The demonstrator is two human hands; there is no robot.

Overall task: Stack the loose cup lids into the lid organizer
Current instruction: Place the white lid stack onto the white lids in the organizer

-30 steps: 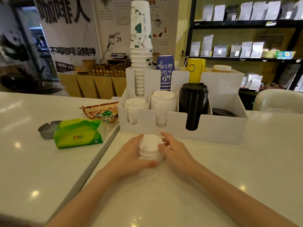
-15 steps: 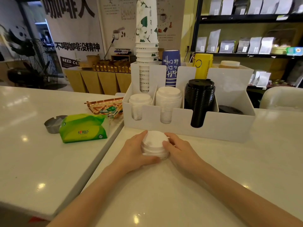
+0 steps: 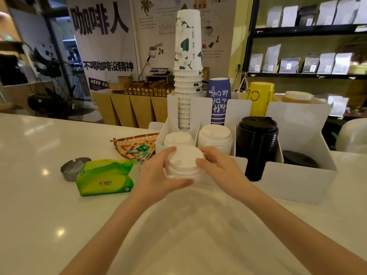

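Observation:
A short stack of white cup lids (image 3: pixel 183 162) is held between both my hands, lifted off the counter in front of the white lid organizer (image 3: pixel 297 183). My left hand (image 3: pixel 156 175) cups its left side and underside; my right hand (image 3: pixel 220 165) grips its right rim. Just behind it, the organizer's left slot holds a low stack of white lids (image 3: pixel 177 138). The slot beside it has a taller white lid stack (image 3: pixel 215 136), then come a tall black lid stack (image 3: pixel 256 141) and a low black lid stack (image 3: pixel 297 158).
Tall paper cup stacks (image 3: pixel 187 56) stand in the organizer's back row, with a blue cup (image 3: pixel 218 100) and a yellow cup (image 3: pixel 260 98). On the left counter lie a green tissue pack (image 3: pixel 105 176), a metal ashtray (image 3: pixel 72 169) and a woven tray of candies (image 3: pixel 135 144).
Both hands have raised the white lid stack off the counter and carried it forward, up to the organizer's front wall by the left slot.

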